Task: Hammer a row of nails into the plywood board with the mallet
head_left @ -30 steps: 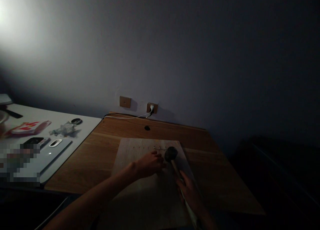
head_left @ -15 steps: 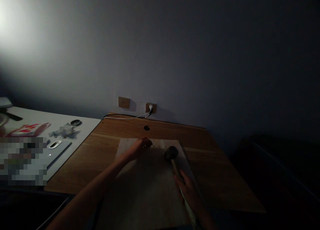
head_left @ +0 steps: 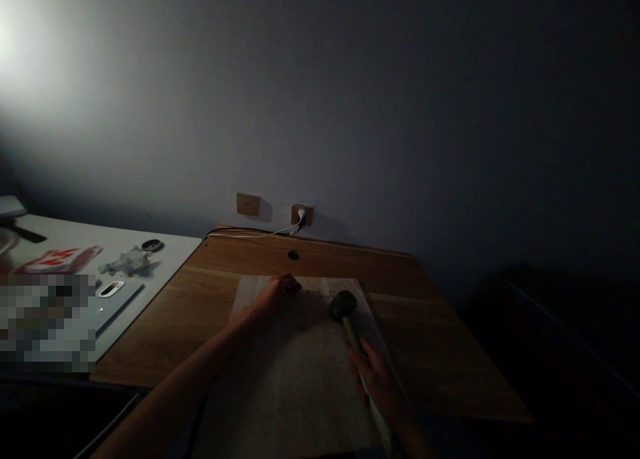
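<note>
A pale wooden board (head_left: 295,379) lies on a brown wooden desk (head_left: 200,312) in dim light. A row of small nails (head_left: 323,292) stands near the board's far edge. My left hand (head_left: 275,292) reaches to that far edge, left of the nails, with its fingers curled in a pinch; what they hold is too small and dark to name. My right hand (head_left: 380,382) is wrapped round the handle of a black-headed mallet (head_left: 343,306), whose head hangs just over the board, right of the nails.
A white table (head_left: 165,256) adjoins the desk on the left, carrying a laptop (head_left: 117,302), a red-and-white packet (head_left: 57,258) and small items. A white cable (head_left: 250,234) runs to a wall socket (head_left: 301,214). A dark hole (head_left: 293,254) marks the desk's rear.
My left hand has left the spot beside the mallet head and moved left and away to the board's far edge. The mallet and my right hand have barely shifted.
</note>
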Demonstrator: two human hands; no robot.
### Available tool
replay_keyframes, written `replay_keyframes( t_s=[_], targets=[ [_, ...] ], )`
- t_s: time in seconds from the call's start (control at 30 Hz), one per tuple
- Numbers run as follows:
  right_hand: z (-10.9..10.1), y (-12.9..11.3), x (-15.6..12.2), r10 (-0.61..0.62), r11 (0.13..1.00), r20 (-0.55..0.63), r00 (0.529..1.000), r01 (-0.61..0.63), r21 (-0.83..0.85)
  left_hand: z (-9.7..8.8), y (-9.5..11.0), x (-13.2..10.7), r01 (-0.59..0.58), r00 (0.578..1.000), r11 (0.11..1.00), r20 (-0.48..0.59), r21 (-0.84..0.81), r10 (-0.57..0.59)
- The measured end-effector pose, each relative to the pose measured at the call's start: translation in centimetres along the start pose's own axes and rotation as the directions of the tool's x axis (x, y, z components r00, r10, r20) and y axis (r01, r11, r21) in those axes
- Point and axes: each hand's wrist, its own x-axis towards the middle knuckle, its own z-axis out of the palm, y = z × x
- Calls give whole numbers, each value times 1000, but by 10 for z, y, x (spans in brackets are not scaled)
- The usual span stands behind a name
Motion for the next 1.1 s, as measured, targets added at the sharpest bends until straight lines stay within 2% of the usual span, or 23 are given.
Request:
replay_keyframes(
  t_s=[0.27, 0.43, 0.53, 0.63, 0.83, 0.97, 1.1],
  targets=[
    [-2, 5, 2, 0, 1000, -35, 999, 0, -13, 4, -10, -1, -30, 999, 993, 23, 110, 27],
    [-2, 0, 1, -22, 1000, -19, 1000, 22, -2, 5, -11, -2, 17, 1000, 997, 24, 75, -19],
    [0, -4, -1, -23, 1000, 12, 1000, 23, -1, 6, -12, -3, 54, 998, 998, -12, 42, -54],
    [3, -11, -2, -15, 1000, -9, 1000, 16, 8, 7, -13, -3, 97, 995, 995, -25, 16, -97],
    [22, -36, 6, -137, 989, 108, 985, 142, -36, 7, -11, -3, 127, 992, 991, -14, 31, -127],
    [43, -48, 17, -154, 982, 152, 976, 168, -81, 7, -11, -4, 110, 993, 993, -43, 31, -108],
    [61, -55, 27, -153, 979, 161, 975, 172, -111, 7, -11, -5, 79, 996, 996, -27, -43, -80]
  ],
)
